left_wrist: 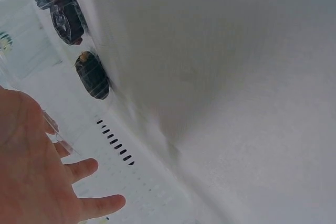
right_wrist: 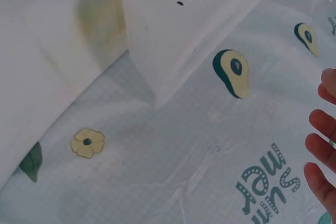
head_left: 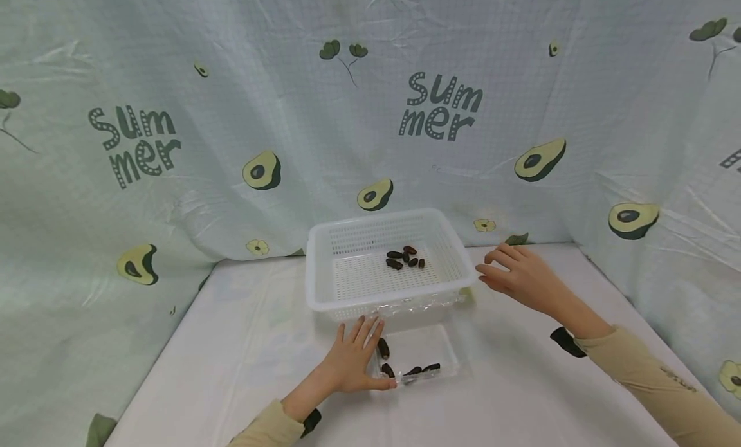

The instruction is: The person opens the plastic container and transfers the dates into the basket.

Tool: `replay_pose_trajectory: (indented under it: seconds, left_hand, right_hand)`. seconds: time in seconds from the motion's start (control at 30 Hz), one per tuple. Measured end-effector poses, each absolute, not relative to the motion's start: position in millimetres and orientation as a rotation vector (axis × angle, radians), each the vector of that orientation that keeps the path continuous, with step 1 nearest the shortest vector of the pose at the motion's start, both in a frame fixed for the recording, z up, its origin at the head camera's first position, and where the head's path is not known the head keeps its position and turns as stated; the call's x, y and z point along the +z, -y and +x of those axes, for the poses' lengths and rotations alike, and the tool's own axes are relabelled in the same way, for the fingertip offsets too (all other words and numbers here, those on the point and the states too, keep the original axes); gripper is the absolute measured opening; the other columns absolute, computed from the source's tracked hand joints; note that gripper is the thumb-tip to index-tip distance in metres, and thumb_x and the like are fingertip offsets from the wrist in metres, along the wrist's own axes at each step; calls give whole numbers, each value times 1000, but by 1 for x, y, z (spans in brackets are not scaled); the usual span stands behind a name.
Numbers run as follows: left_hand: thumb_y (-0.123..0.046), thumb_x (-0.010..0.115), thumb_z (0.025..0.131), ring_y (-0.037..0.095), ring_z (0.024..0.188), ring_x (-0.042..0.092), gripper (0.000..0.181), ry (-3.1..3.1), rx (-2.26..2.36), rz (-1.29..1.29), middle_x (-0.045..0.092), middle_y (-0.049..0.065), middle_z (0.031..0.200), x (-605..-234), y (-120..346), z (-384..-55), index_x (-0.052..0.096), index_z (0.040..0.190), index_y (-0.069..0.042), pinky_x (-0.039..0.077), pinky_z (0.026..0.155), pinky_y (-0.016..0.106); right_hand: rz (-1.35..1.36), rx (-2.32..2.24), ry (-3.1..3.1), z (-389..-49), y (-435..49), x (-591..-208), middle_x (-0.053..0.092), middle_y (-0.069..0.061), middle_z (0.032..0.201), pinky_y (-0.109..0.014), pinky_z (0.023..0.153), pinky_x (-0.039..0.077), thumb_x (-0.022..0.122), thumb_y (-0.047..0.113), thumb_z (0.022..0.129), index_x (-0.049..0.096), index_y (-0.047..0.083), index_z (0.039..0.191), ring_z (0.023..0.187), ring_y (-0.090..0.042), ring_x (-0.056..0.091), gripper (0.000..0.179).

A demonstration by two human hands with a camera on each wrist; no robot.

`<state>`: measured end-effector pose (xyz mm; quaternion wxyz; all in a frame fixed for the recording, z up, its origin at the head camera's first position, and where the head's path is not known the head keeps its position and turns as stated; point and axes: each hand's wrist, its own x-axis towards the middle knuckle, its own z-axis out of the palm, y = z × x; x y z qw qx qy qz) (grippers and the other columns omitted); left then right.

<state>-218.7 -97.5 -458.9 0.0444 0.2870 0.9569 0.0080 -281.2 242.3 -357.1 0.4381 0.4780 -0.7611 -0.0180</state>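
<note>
1. Nearest is the left hand (head_left: 350, 363), its fingers fairly straight and spread, thumb stretched well away from them, pinching nothing. It lies against the left side of a clear plastic box (head_left: 417, 347), with the thumb along the near edge (how firmly it presses, I cannot tell).
2. Inside the box, just right of those left fingers and beyond the thumb, lie a few dark oblong pieces (head_left: 383, 348), two by the left wall and others along the near wall.
3. Past the left fingertips, a crumpled clear plastic strip (head_left: 419, 303) runs along the front of a white basket (head_left: 393, 297).
4. The right hand (head_left: 521, 276) hovers, fingers slightly parted and loosely bent, gripping nothing, tips just beside the basket's right rim.
5. Left of the right fingertips, a cluster of dark pieces (head_left: 394, 264) lies on the basket's floor.
6. Beyond both hands' fingers hangs a printed cloth (head_left: 324, 125) (avocados and "summer").
</note>
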Motion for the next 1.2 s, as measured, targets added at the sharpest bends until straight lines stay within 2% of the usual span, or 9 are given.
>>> replay_pose_trajectory:
  seconds: [0.63, 0.97, 1.07, 1.2]
  left_hand:
    - [-76, 44, 70, 32, 138, 13, 106, -2920, 49, 886, 13, 11, 150, -459, 99, -220, 8, 145, -11, 18, 103, 60]
    - [-74, 46, 71, 33, 137, 15, 104, -2921, 68, 906, 15, 12, 150, -456, 100, -219, 11, 144, -9, 18, 102, 60]
    - [-74, 45, 71, 33, 137, 15, 104, -2919, 63, 902, 15, 12, 150, -455, 100, -218, 11, 144, -9, 19, 102, 60]
    - [-74, 45, 72, 33, 137, 15, 103, -2915, 76, 906, 14, 12, 150, -454, 100, -218, 10, 144, -9, 18, 102, 60]
  right_hand:
    - [1312, 165, 1800, -228, -205, -387, 60, 2, 80, -27, 61, 45, 43, 28, 94, 66, 15, 86, 72, -14, 54, 28]
    - [1427, 41, 1968, -227, -177, -427, 56, 8, 86, -23, 68, 43, 41, 32, 95, 62, 23, 96, 79, -9, 49, 23]
    - [1442, -61, 1999, -232, -167, -436, 55, 9, 87, -22, 69, 41, 53, 33, 89, 60, 25, 98, 80, -8, 47, 14]
    - [1457, -212, 2029, -239, -153, -444, 55, 10, 89, -22, 68, 41, 71, 34, 74, 57, 29, 101, 80, -8, 47, 31]
